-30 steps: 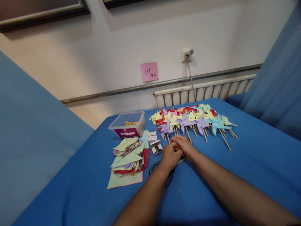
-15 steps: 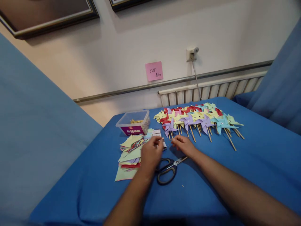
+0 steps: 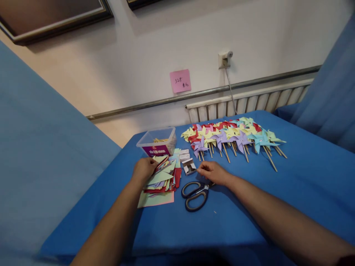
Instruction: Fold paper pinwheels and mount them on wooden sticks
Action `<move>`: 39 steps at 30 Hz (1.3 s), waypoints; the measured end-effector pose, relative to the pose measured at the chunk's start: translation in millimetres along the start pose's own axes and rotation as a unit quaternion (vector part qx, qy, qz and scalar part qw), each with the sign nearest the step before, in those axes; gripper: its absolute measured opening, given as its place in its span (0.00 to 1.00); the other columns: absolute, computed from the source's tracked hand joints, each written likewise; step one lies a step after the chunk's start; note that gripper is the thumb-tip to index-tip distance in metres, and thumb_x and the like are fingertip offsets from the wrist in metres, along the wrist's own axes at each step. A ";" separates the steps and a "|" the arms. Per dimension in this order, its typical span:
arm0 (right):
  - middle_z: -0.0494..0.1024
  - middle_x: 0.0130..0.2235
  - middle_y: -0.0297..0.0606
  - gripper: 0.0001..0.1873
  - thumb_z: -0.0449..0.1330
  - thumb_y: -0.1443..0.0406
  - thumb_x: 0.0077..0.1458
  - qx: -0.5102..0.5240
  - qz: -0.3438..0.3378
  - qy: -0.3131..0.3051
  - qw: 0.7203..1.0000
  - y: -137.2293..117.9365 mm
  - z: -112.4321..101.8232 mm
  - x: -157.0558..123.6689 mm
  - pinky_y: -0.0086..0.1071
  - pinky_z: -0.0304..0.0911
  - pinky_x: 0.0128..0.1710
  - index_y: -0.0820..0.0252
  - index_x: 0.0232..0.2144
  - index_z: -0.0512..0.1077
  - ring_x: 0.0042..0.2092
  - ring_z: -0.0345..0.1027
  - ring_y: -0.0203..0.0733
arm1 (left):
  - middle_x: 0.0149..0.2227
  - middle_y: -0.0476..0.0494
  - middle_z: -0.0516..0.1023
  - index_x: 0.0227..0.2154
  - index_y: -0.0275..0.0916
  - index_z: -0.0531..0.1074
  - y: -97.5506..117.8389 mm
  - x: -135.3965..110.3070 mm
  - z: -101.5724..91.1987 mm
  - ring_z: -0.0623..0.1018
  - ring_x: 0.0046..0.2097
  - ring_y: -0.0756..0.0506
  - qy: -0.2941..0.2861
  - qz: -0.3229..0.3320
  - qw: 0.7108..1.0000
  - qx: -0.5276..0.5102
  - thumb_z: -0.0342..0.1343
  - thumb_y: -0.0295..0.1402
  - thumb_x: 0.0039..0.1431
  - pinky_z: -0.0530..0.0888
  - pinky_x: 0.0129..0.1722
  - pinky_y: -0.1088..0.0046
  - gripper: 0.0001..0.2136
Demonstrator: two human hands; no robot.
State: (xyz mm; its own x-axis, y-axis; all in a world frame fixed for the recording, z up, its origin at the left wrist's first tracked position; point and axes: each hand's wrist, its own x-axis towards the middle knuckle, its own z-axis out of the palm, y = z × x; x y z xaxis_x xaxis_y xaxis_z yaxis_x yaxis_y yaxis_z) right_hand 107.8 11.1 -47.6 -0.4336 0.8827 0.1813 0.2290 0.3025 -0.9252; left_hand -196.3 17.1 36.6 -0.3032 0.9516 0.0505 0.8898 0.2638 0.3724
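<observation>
My left hand point(image 3: 144, 170) is at the upper left of a stack of coloured paper point(image 3: 161, 181), its fingers closed on the edge of the top sheets. The stack is uneven, with green, red, yellow and purple pieces showing. My right hand point(image 3: 213, 172) hovers beside a small open box point(image 3: 189, 167), its fingertips pinched together; whatever is between them is too small to make out. Below it lie dark-handled scissors point(image 3: 196, 195), their blade tips partly under the hand.
A clear plastic tub point(image 3: 156, 142) with wooden sticks stands behind the paper. Small white boxes point(image 3: 184, 154) lie beside it. Several paper pinwheels point(image 3: 222, 139) on sticks are laid out at the back right of the blue-covered table point(image 3: 277, 199). A radiator point(image 3: 249, 98) runs along the wall.
My left hand has moved from above the small boxes to the left, onto the paper stack. The open box has come into sight. My right hand has stayed nearly in place.
</observation>
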 end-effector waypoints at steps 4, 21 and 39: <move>0.69 0.22 0.30 0.11 0.58 0.58 0.53 -0.006 -0.002 -0.002 1.000 0.6 0.2 0.4 0.26 0.52 0.24 0.59 0.25 0.71 0.25 0.61 0.33 | 0.20 0.43 0.76 0.19 0.40 0.75 -0.2 -0.2 -5.9 0.72 0.25 0.44 -0.016 0.006 0.998 0.055 0.54 0.34 0.50 0.60 0.26 0.69 0.09; 0.70 0.22 0.30 0.11 0.57 0.60 0.54 -0.030 -0.016 0.001 0.999 -8.7 -3.7 -2.4 0.25 0.50 0.23 0.59 0.24 0.71 0.25 0.60 0.33 | 0.20 0.45 0.75 0.20 0.39 0.74 -4.3 -16.5 -17.3 0.72 0.24 0.44 -0.017 -0.021 1.000 0.009 0.54 0.41 0.51 0.60 0.23 0.70 0.12; 0.79 0.40 0.43 0.34 0.45 0.40 0.57 0.428 0.077 0.050 0.899 -21.8 -34.5 4.2 0.31 0.64 0.31 0.59 0.40 0.75 0.33 0.72 0.39 | 0.50 0.43 0.76 0.28 0.41 0.74 137.5 -63.0 48.0 0.72 0.54 0.42 0.118 0.328 0.913 -0.211 0.55 0.24 0.50 0.64 0.56 0.61 0.06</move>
State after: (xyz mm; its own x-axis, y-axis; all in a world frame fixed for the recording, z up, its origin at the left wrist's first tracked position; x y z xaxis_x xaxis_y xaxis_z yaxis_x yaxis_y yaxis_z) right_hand 131.1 20.6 -15.2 -0.3647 0.9309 0.0176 -0.4925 -0.1768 -0.8522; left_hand -38.4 1.0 40.1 0.1385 0.8090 0.5713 0.7105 -0.4830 0.5118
